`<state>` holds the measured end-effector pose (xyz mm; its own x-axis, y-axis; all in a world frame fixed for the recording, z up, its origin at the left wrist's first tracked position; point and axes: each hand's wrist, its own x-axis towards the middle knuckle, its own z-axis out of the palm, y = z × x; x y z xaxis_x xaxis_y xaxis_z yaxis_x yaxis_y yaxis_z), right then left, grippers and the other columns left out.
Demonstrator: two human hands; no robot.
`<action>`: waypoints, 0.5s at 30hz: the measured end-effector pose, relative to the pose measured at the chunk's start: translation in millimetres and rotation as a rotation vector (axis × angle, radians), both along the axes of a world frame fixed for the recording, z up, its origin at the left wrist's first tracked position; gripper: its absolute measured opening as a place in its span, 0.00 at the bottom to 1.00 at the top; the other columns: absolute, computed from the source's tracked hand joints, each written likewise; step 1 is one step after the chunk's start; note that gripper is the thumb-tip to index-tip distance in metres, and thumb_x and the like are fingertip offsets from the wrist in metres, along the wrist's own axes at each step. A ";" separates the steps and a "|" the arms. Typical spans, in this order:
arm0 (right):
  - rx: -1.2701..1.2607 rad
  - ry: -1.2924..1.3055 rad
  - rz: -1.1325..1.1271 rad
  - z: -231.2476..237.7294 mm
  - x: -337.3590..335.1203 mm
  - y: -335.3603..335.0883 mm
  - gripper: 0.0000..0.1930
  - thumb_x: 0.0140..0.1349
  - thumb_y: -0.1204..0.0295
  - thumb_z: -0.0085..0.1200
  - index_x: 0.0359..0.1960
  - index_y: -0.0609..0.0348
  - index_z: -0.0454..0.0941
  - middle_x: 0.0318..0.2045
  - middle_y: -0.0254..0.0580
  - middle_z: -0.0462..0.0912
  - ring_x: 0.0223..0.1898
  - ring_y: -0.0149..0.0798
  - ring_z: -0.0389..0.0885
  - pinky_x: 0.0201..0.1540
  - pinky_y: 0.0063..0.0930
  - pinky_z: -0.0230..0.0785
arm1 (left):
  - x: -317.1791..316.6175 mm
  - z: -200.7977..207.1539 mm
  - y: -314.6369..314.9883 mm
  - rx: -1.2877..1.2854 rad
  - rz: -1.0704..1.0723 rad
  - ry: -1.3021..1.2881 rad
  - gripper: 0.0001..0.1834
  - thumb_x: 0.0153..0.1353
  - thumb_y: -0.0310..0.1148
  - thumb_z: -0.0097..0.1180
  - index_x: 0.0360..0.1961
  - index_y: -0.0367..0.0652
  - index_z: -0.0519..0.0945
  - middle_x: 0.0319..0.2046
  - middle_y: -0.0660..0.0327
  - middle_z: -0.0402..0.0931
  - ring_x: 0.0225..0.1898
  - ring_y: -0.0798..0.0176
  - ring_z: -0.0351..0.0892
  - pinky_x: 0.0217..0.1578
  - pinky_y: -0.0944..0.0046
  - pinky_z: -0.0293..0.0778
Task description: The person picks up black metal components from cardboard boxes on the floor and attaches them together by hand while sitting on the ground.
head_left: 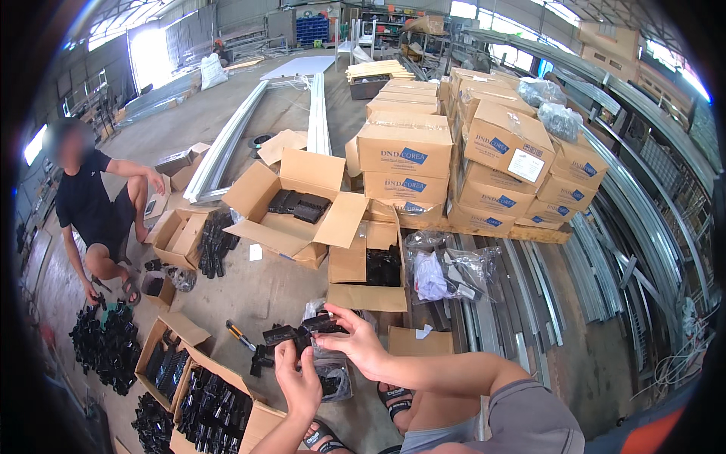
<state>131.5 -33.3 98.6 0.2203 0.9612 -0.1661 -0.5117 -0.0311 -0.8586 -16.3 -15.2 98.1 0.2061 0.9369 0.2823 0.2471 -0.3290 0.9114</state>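
Note:
In front of me, my left hand [297,378] is closed on a black rectangular part [280,334], held between thumb and fingers. My right hand [359,346] grips another dark part [324,324] close beside it. The two pieces meet or overlap between my fingers; whether they are joined I cannot tell. Below my hands lies a clear plastic bag [336,378] with black pieces in it, partly hidden by my arms. A yellow-and-black hand tool [240,335] rests on the floor left of my hands, near some loose black parts [262,359].
Open cartons of black parts [215,412] stand at lower left, beside a heap of black parts [106,344]. Ahead are an open carton [295,242] and stacked sealed boxes [404,147]. A co-worker [94,197] crouches at left. Metal profiles [605,280] lie at right.

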 end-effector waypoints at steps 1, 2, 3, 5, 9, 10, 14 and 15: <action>0.018 -0.009 0.004 -2.4 -1.1 0.4 0.37 0.55 0.84 0.61 0.68 0.64 0.58 0.53 0.49 0.73 0.50 0.40 0.81 0.55 0.29 0.73 | -1.5 -0.4 -1.7 0.004 0.018 -0.022 0.14 0.62 0.23 0.53 0.49 0.30 0.74 0.39 0.52 0.71 0.38 0.55 0.73 0.39 0.63 0.70; 0.037 -0.017 0.008 -3.3 -2.2 1.1 0.38 0.55 0.85 0.61 0.67 0.64 0.58 0.54 0.50 0.73 0.49 0.41 0.82 0.54 0.28 0.73 | -2.0 -1.5 -1.3 0.005 0.021 -0.022 0.14 0.62 0.23 0.53 0.49 0.30 0.74 0.39 0.52 0.71 0.38 0.55 0.73 0.39 0.63 0.70; 0.039 -0.017 0.010 -2.1 -0.3 0.4 0.38 0.55 0.85 0.61 0.67 0.64 0.58 0.54 0.50 0.73 0.49 0.41 0.82 0.54 0.28 0.73 | -2.0 -3.2 0.0 0.052 -0.002 0.028 0.13 0.63 0.22 0.52 0.48 0.28 0.73 0.41 0.53 0.70 0.41 0.60 0.72 0.41 0.66 0.70; 0.044 -0.014 -0.026 -3.2 6.8 -7.7 0.37 0.54 0.84 0.62 0.67 0.64 0.59 0.52 0.48 0.75 0.50 0.38 0.81 0.53 0.28 0.73 | 1.4 -1.3 -4.8 0.076 -0.039 0.086 0.11 0.64 0.21 0.51 0.47 0.28 0.72 0.41 0.55 0.69 0.43 0.64 0.71 0.44 0.69 0.69; 0.022 -0.065 0.009 -7.8 -5.4 1.9 0.36 0.54 0.84 0.62 0.66 0.64 0.62 0.55 0.45 0.74 0.51 0.36 0.79 0.56 0.31 0.72 | -7.8 -10.3 -0.7 0.018 -0.026 -0.028 0.11 0.64 0.21 0.50 0.47 0.28 0.72 0.41 0.57 0.69 0.42 0.64 0.72 0.45 0.69 0.69; 0.076 -0.065 0.027 -7.1 -12.7 2.1 0.37 0.54 0.84 0.62 0.66 0.63 0.61 0.56 0.45 0.73 0.51 0.36 0.79 0.55 0.30 0.73 | -12.1 -6.9 -3.9 0.024 -0.017 -0.068 0.13 0.64 0.21 0.50 0.49 0.28 0.72 0.41 0.58 0.70 0.43 0.65 0.72 0.45 0.68 0.69; 0.046 0.029 -0.009 0.4 8.6 -10.9 0.37 0.56 0.84 0.60 0.67 0.63 0.59 0.58 0.45 0.71 0.50 0.37 0.79 0.55 0.31 0.74 | 5.3 -3.8 -9.0 0.029 -0.032 0.003 0.17 0.61 0.21 0.53 0.51 0.28 0.72 0.42 0.53 0.70 0.39 0.60 0.73 0.37 0.67 0.71; 0.049 0.033 -0.019 -2.4 14.2 -13.1 0.37 0.56 0.85 0.60 0.67 0.63 0.58 0.59 0.46 0.71 0.50 0.38 0.80 0.55 0.31 0.74 | 11.2 -9.8 -9.1 0.022 -0.045 -0.082 0.17 0.62 0.21 0.52 0.52 0.27 0.72 0.41 0.55 0.71 0.38 0.64 0.73 0.36 0.68 0.70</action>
